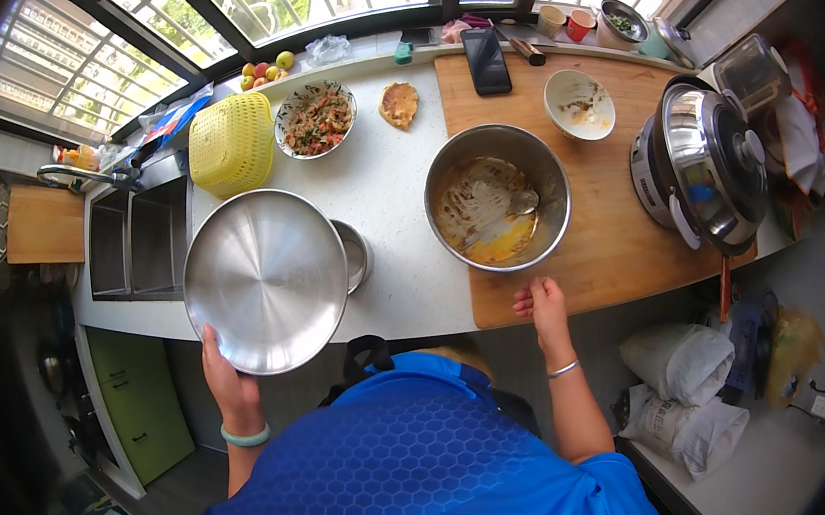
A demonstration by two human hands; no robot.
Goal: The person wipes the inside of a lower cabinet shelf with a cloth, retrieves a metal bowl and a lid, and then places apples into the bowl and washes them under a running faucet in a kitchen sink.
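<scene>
My left hand (230, 381) grips the near rim of a wide round stainless steel pan or tray (267, 280), with its fingers hidden underneath. Part of a metal container (354, 255) shows behind it. My right hand (543, 305), its fingers loosely curled, is just in front of a deep steel pot (498, 199) and holds nothing that I can see. Inside the pot are a spoon (524, 202) and yellowish residue. Beyond the pot, a white bowl (579, 105) with smears stands on the wooden board (591, 276). A patterned bowl of chopped, mixed food (315, 120) sits near a browned flatbread (399, 105).
At the right, an electric cooker with a steel lid (709, 160) stands on the board, near a black phone (486, 62). To the left are a yellow plastic basket (231, 140) and a double sink (139, 240). Fruits (273, 72) and cups (580, 26) line the window ledge.
</scene>
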